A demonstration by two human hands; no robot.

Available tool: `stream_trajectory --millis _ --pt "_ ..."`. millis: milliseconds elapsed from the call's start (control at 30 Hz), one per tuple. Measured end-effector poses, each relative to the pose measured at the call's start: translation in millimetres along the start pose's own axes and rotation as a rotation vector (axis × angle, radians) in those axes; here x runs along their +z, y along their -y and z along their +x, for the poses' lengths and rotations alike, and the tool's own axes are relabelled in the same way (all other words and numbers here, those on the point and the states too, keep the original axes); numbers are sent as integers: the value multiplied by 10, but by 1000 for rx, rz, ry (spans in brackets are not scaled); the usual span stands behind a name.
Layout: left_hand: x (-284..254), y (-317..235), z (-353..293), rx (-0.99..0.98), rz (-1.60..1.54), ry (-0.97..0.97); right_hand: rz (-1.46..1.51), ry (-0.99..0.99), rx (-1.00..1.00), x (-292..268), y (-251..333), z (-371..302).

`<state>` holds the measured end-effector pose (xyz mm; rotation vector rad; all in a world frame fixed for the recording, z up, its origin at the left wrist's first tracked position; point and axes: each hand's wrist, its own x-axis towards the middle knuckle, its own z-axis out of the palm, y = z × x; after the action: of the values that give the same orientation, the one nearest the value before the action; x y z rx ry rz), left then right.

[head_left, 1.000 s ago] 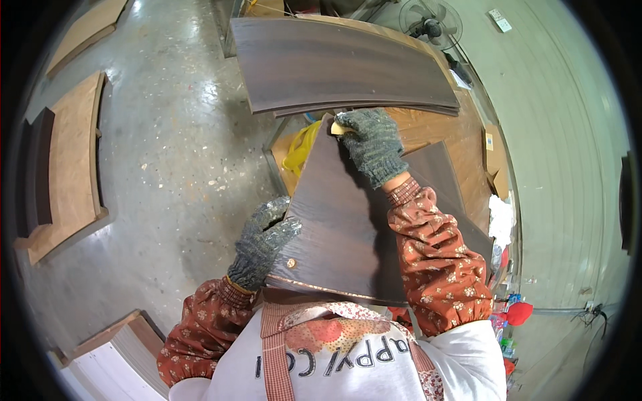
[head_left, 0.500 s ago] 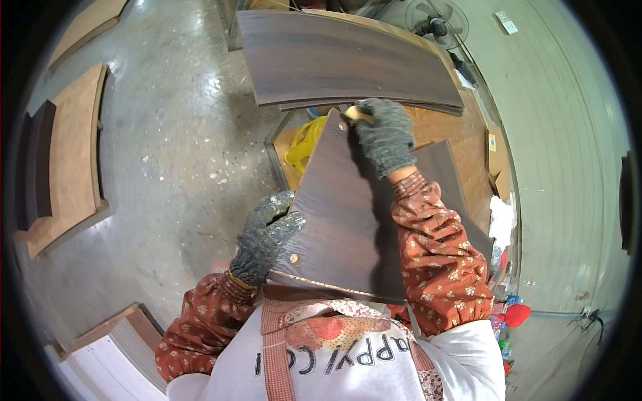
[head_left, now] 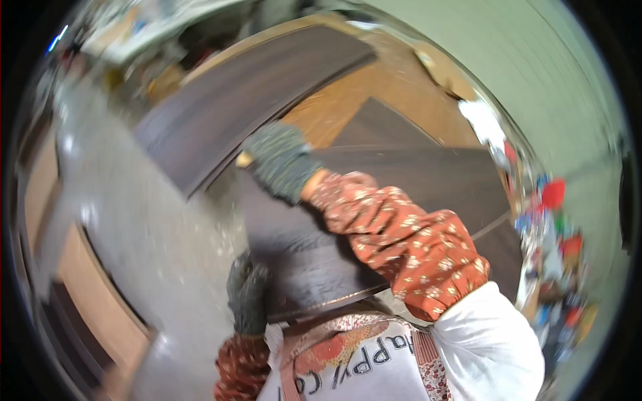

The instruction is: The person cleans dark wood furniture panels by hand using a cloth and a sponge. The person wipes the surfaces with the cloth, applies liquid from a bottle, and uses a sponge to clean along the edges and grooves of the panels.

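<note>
A dark brown wood-grain panel (head_left: 314,257) lies in front of my body, its near edge close to my apron. My left hand (head_left: 247,294), in a dark grey knit glove, grips the panel's left edge; its fingers are partly blurred. My right hand (head_left: 277,162), in the same kind of glove, is closed over the panel's far left part. A small pale-yellow piece (head_left: 244,159) sticks out from its fingers; its kind cannot be made out. Beyond that hand lies a stack of larger dark brown panels (head_left: 254,93).
More dark panels (head_left: 428,180) lie to the right on a tan wooden surface (head_left: 321,113). Lighter boards (head_left: 97,281) stand on the floor at left. Bags and colourful clutter (head_left: 555,234) line the pale green wall (head_left: 568,87) at right.
My view has turned to the right, so the scene is swung round and blurred. The panel has turned with its far end now leftward, and my right hand has come nearer.
</note>
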<state>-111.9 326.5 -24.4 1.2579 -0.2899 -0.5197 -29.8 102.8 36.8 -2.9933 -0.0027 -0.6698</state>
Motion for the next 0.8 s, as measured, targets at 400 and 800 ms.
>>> stream_trajectory --millis 400,800 --pt "-435 -82 1420 -344 -103 198 74 -361 325 -544 -488 -955" --pt "-231 82 1923 -327 281 266 -747 -618 1023 -2372 -1286 -4904"
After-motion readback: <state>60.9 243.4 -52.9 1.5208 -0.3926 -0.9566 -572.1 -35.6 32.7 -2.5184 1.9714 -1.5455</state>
